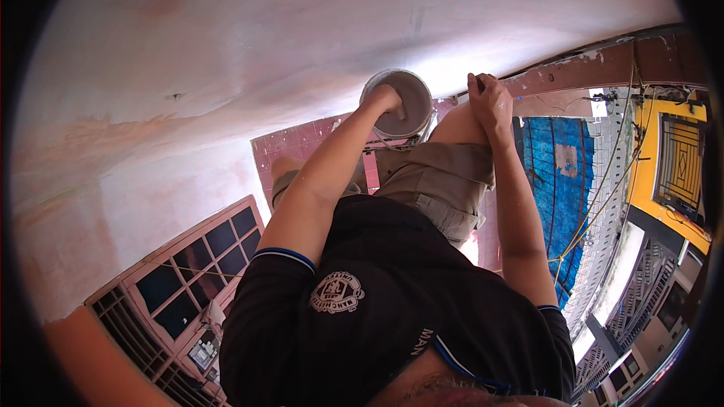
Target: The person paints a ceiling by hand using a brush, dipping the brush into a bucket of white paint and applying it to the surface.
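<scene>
A grey round bucket (430, 109), pale inside, stands between my knees and the wall. My left hand (388, 96) reaches over its rim, fingers closed. A short pale piece points down from it into the bucket; whether this is a finger or a held thing I cannot make out. At my right knee (461, 126), my right hand (494, 102) rests with loosely bent fingers, a small gap between them, and no held thing visible. Thin cord or a handle hangs by the bucket's lower side.
A patchy pale wall (249, 38) fills the far side. Pink tiles (302, 136) lie below. To the right are a worn reddish beam (573, 71), yellow ropes (592, 226) and a blue sheet (562, 181) over a drop. A pink-framed window (200, 267) is at lower left.
</scene>
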The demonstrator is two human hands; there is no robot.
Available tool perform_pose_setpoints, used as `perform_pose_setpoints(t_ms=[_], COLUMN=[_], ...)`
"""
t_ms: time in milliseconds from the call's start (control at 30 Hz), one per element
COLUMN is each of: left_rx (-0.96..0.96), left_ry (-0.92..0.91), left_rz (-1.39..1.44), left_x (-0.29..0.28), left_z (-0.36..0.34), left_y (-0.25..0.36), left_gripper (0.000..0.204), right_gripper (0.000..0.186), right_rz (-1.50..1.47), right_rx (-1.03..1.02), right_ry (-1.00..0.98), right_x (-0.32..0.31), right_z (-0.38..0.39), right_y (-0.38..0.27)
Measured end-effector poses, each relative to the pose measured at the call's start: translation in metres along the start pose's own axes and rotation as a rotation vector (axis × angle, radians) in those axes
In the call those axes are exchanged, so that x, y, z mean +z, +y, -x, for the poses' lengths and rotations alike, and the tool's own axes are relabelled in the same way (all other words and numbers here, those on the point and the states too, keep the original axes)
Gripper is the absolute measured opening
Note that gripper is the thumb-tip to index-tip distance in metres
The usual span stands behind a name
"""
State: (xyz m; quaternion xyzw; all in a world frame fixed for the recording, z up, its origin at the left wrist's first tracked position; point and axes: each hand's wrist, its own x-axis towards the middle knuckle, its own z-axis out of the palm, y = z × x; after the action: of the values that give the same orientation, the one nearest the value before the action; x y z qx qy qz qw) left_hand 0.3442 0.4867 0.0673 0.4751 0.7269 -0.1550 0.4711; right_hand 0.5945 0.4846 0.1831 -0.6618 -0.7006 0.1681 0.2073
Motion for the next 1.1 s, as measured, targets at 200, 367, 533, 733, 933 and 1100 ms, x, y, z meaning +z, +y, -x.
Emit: perform_pose_setpoints(t_ms=[200, 367, 533, 733, 933, 1100], left_rx=[0.074, 0.200, 0.371, 0.504, 0.753, 0.629], left_ry=[0.067, 0.153, 0.108, 0.213, 0.244, 0.119], left_rz=[0.036, -0.123, -0.133, 0.191, 0.328, 0.535], left_x=[0.012, 0.001, 0.007, -0.007, -0.004, -0.024], left_z=[0.003, -0.024, 0.045, 0.057, 0.101, 0.168], left_y=[0.004, -0.041, 0.005, -0.095, -0.166, -0.194], left_gripper=[0.023, 0.035, 0.039, 0.045, 0.040, 0.038], right_gripper=[0.036, 0.036, 0.037, 0.038, 0.038, 0.036], right_rz=[0.039, -0.008, 0.073, 0.037, 0.039, 0.093], right_rx=[0.014, -0.058, 0.017, -0.028, -0.062, -0.078], right_ry=[-0.025, -0.007, -0.011, -0.063, -0.035, -0.040], right_x=[-0.001, 0.008, -0.001, 0.008, 0.013, 0.008], right_z=[0.003, -0.010, 0.002, -0.006, 0.001, 0.006], right_y=[0.007, -0.024, 0.026, -0.014, -0.010, 0.002])
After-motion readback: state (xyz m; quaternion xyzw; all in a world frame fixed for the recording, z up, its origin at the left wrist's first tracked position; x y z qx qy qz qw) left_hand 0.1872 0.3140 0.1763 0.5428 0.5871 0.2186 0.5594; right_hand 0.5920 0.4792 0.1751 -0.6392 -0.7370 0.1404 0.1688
